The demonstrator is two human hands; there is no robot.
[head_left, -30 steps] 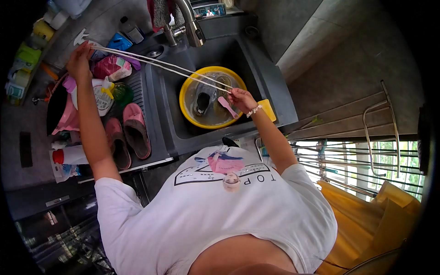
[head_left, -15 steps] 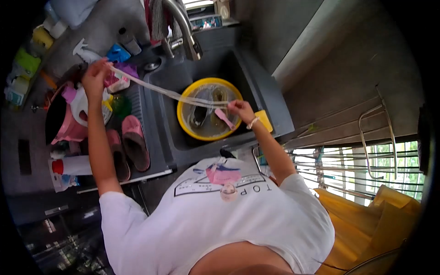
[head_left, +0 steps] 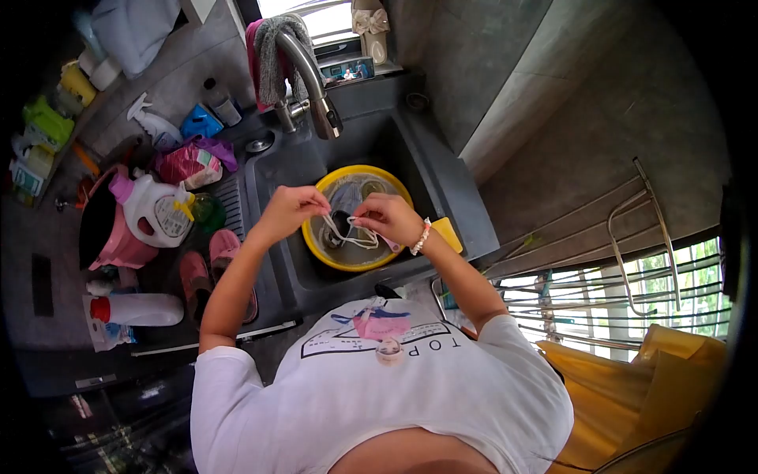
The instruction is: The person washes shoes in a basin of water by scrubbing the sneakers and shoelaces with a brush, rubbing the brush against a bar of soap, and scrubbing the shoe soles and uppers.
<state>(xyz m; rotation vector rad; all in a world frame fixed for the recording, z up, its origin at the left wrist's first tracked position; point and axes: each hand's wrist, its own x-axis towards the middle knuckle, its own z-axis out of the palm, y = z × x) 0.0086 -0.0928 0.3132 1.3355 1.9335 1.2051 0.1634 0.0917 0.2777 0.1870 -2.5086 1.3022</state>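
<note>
Over a yellow-rimmed basin (head_left: 353, 268) in the dark sink, a thin white shoelace (head_left: 365, 243) hangs in loops between my two hands. My left hand (head_left: 290, 212) pinches one part of it at the basin's left side. My right hand (head_left: 392, 220), with a beaded bracelet at the wrist, pinches another part a short way to the right. Below, the basin holds cloudy water and what look like shoes (head_left: 345, 195), partly hidden by my hands and the lace. The end of a pink brush handle (head_left: 394, 246) shows beneath my right hand.
A faucet (head_left: 320, 103) with a grey cloth arches over the sink (head_left: 272, 170). A yellow sponge (head_left: 447, 235) lies on the right rim. To the left stand pink slippers (head_left: 224, 246), a detergent bottle (head_left: 158, 212), a white red-capped bottle (head_left: 142, 309) and a pink bucket (head_left: 118, 245).
My left hand has come in from the far left to beside my right hand, which moved slightly left and lower. The shoelace, stretched out before, now hangs slack in loops. The view has shifted slightly.
</note>
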